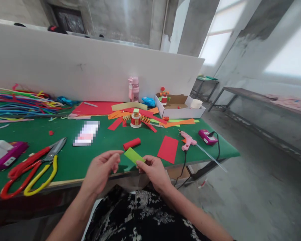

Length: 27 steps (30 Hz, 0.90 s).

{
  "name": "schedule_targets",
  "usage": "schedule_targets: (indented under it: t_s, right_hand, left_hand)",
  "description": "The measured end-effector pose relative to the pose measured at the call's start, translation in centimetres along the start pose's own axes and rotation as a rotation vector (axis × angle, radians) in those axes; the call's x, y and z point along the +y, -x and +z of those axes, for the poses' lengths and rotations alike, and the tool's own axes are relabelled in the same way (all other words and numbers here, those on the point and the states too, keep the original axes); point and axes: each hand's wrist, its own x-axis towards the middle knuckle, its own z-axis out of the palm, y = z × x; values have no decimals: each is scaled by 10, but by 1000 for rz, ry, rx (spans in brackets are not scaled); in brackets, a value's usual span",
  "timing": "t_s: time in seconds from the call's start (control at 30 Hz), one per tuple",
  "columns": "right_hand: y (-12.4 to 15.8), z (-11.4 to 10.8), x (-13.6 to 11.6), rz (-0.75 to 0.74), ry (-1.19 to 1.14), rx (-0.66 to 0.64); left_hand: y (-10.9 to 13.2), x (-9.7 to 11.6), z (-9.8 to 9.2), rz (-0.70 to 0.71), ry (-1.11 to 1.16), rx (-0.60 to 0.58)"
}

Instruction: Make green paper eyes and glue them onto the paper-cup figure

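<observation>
My right hand (153, 168) is closed on a strip of bright green paper (132, 155), pinching its right end between thumb and fingers. At the strip's far left corner is my left hand (105, 167), its index finger stretched out and nothing visible in its grasp. Just behind the strip lies a red paper roll (131, 144). A red sheet of paper (168, 149) rests flat to the right. Farther back stands a small paper-cup figure (135, 119) with folded paper arms and a green and orange folded piece on top.
On the left lie red-handled scissors (27, 167) and yellow-handled scissors (48, 174). A pink glue gun (187, 140) with its cord is on the right. Behind are colored paper strips (179, 123), a pink bottle (133, 88), a white box (183, 112) and pipe cleaners (22, 103).
</observation>
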Motion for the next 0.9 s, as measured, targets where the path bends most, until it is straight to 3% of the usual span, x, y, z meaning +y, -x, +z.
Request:
schedule_targets:
  t_s: [0.1, 0.2, 0.3, 0.4, 0.63, 0.7, 0.8, 0.9]
  right_hand:
    - [4, 4, 1, -25, 70, 10]
    - [7, 4, 3, -60, 124, 16]
    - [10, 3, 5, -57, 103, 8]
    - [12, 0, 7, -29, 85, -1]
    - [15, -4, 17, 130, -143, 35]
    - [15, -2, 15, 126, -155, 35]
    - [16, 3, 8, 83, -105, 1]
    - [17, 5, 2, 25, -27, -24]
  left_hand:
    - [12, -12, 20, -94, 37, -116]
    - [19, -21, 37, -66, 75, -85]
    - [18, -22, 41, -22, 102, -47]
    - [10, -18, 29, 31, 114, 11]
    - [-10, 6, -23, 194, 114, 284]
    - [-6, 6, -20, 136, 80, 196]
    - [8, -5, 3, -7, 28, -61]
    - [19, -18, 29, -49, 40, -116]
